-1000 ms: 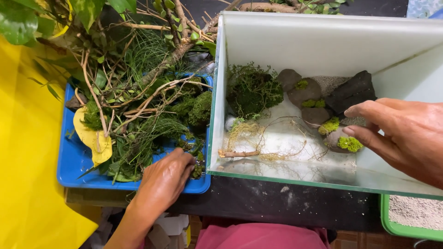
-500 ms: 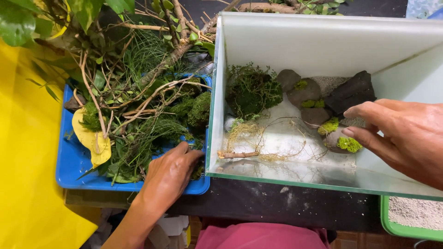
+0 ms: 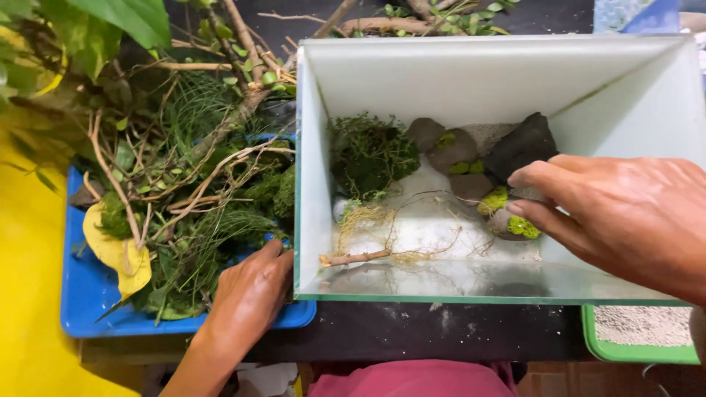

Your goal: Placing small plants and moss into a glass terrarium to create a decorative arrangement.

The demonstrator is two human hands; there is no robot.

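A glass tank [image 3: 316, 184] with white sand holds a dark moss clump [image 3: 365, 153], grey stones with bright green moss [image 3: 507, 213], a black rock [image 3: 521, 145] and a rooted twig [image 3: 357, 257]. My right hand [image 3: 625, 217] hovers inside the tank's right side, fingers stretched toward the mossy stones, holding nothing. My left hand [image 3: 250, 294] rests in the blue tray [image 3: 88, 309] against the tank's left wall, fingertips among the greenery; what they grip is hidden.
The blue tray carries branches, grass tufts, moss and a yellow leaf [image 3: 118, 254]. Large green leaves [image 3: 110, 22] hang at the top left. A yellow surface [image 3: 29, 294] lies left. A green tray of grey gravel [image 3: 640, 334] sits at the bottom right on a dark table [image 3: 441, 331].
The view has shifted, so everything sits further left. My left hand has slid right to the tank wall. My right hand stays over the mossy stones.
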